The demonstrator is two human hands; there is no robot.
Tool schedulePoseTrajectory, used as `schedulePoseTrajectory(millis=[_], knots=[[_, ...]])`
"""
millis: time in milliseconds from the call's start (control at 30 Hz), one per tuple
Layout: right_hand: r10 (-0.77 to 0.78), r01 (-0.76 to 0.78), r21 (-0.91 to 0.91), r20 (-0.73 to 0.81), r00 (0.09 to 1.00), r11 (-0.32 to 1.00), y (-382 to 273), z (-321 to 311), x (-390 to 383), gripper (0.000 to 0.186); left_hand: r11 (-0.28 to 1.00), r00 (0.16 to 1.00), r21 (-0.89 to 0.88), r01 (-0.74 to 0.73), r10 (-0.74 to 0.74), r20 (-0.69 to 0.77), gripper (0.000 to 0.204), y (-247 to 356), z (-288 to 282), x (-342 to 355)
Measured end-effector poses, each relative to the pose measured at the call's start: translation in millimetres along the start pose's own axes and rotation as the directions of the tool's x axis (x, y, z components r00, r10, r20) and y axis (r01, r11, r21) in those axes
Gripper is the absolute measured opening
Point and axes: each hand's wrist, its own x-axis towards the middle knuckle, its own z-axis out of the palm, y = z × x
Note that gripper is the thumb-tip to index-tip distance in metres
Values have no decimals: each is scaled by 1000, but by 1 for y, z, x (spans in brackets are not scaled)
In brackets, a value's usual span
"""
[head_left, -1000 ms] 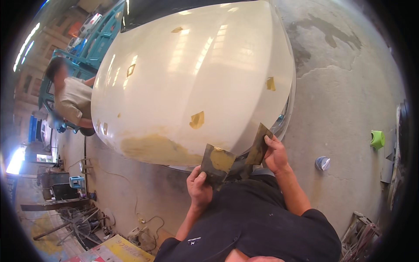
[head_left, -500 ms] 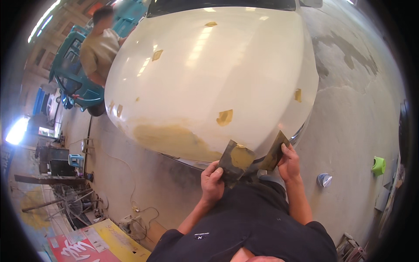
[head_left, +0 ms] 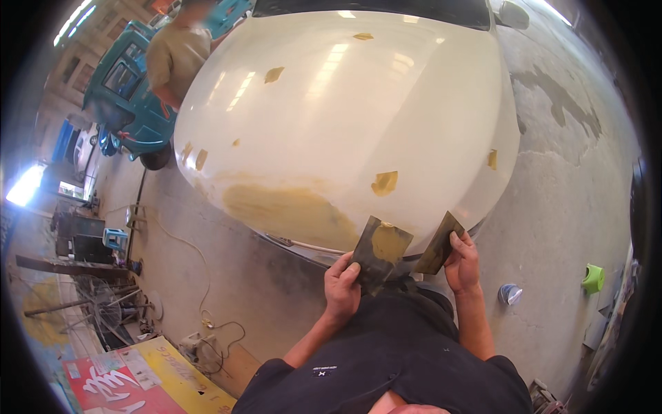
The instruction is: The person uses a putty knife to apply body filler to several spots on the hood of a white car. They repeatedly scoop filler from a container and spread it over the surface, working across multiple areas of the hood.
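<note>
My left hand (head_left: 341, 284) pinches the lower left edge of a dark flat filler spreader (head_left: 376, 265), which carries a smear of yellow-brown body filler (head_left: 390, 243) on its face. A second dark flat spreader (head_left: 440, 243) is gripped at its right edge by my right hand (head_left: 463, 261). Both plates are held up in front of my body, tilted and a little apart. Just beyond them lies the white car hood (head_left: 310, 138). A broad yellow filler patch (head_left: 286, 212) covers its front left, and a smaller patch (head_left: 385, 183) sits above the spreaders.
At the far left a person (head_left: 178, 58) stands by the hood, near a teal vehicle (head_left: 131, 96). On the floor to the right are a small can (head_left: 510, 294) and a green stool (head_left: 593, 279). A red and yellow board (head_left: 148, 376) and a cable (head_left: 207, 283) lie left.
The view has shifted, so the hood and person sit farther right in it. Both hands still hold their spreaders, in nearly the same pose.
</note>
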Motion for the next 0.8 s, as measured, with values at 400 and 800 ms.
schedulePoseTrajectory(millis=[400, 800], knots=[[5, -5, -6, 24, 1000, 1000, 11, 27, -7, 31, 999, 1000, 29, -29, 29, -4, 39, 17, -9, 0], [-613, 705, -709, 563, 555, -14, -9, 83, -28, 39, 906, 995, 416, -82, 95, -9, 38, 8, 8, 0]])
